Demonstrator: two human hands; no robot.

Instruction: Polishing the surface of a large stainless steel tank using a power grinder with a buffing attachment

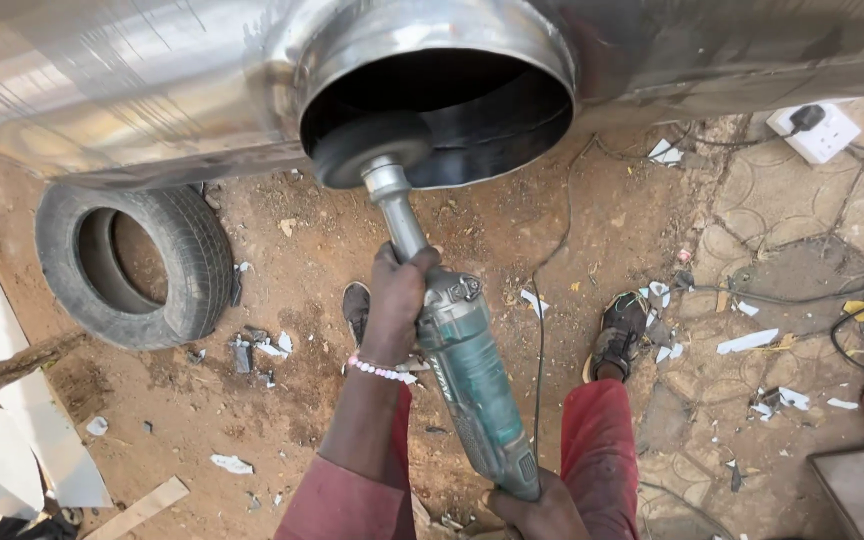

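Teal-bodied grinder (467, 375) in both hands, against shiny steel pipe rim (542, 50).

The left hand (397, 290) reaches forward on a nearly straight arm, fingers curled tight in a full grip, knuckles turned up, a beaded band at the wrist and a red sleeve pushed back to the forearm. The right hand (542, 510) sits low and close to the body at the bottom edge, fingers closed, only partly in view.
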